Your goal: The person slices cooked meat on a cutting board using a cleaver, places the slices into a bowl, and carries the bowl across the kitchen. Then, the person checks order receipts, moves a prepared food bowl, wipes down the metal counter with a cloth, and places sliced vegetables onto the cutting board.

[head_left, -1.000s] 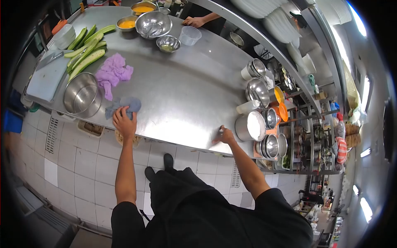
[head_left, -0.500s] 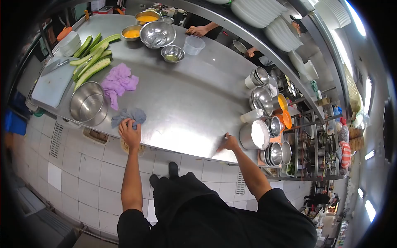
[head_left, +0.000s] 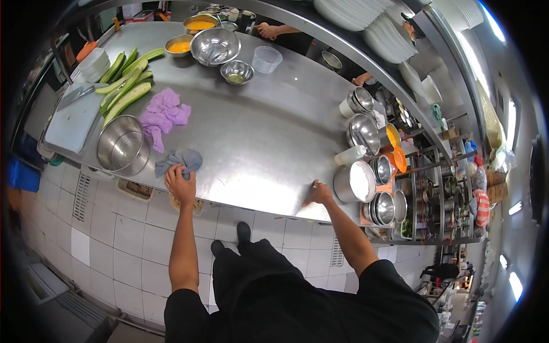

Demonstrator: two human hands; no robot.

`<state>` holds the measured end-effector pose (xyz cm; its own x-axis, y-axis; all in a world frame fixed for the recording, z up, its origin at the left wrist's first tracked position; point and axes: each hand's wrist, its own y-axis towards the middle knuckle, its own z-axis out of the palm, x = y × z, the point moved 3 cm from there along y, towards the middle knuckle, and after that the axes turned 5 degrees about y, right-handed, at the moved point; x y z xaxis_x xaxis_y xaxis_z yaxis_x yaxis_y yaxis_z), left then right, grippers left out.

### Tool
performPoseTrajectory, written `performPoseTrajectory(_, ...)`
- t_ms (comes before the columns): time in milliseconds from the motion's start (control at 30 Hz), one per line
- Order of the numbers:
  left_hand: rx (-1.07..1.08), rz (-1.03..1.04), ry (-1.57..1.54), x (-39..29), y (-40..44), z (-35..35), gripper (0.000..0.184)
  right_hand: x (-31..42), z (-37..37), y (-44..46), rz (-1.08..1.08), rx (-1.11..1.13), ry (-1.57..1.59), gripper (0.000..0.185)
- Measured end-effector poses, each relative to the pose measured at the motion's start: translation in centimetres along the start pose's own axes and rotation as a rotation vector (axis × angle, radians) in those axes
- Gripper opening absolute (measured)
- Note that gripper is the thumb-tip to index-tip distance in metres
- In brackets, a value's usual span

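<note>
My left hand [head_left: 180,186] is closed over a crumpled grey-blue cloth [head_left: 184,160] near the front edge of the steel table [head_left: 251,137]. My right hand [head_left: 318,193] leans on the table near the same edge, with nothing seen in it. Just to its right stands a metal pot of white contents [head_left: 360,182]. Beyond the cloth lies a crumpled purple cloth [head_left: 164,116]. An upright deep steel pot [head_left: 120,143] stands left of my left hand.
Several halved long green vegetables [head_left: 127,94] lie by a white cutting board [head_left: 71,126] with a knife [head_left: 77,96]. Steel bowls [head_left: 215,47] and a clear plastic tub [head_left: 267,59] stand at the back. Overhead runs a plate shelf [head_left: 366,57]. A co-worker's hand [head_left: 267,31] is across the table.
The view has shifted slightly. My hands stay at nearly the same places, the left still on the grey-blue cloth. Across the table, the co-worker's hand has moved a little.
</note>
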<state>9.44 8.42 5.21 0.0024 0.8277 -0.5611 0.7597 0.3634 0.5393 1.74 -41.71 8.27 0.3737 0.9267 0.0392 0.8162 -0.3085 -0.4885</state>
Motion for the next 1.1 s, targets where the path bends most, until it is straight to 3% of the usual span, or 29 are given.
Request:
performPoseTrajectory(300,0.046,-0.012,0.022,0.4,-0.4,0.2,0.026,0.0,-0.1,-0.1,0.004,-0.006,0.027,0.119)
performPoseTrajectory(500,0.056,-0.008,0.011,0.1,0.2,0.4,0.026,-0.2,0.1,0.0,-0.004,-0.02,0.028,0.126)
performPoseTrajectory(733,0.015,0.021,0.036,0.3,0.0,0.5,0.022,0.5,-1.0,-0.2,0.019,-0.065,-0.001,0.12)
performPoseTrajectory(1100,0.04,0.044,0.123,1.4,-0.6,1.4,0.019,0.2,-0.1,-0.4,0.03,0.047,-0.006,0.124)
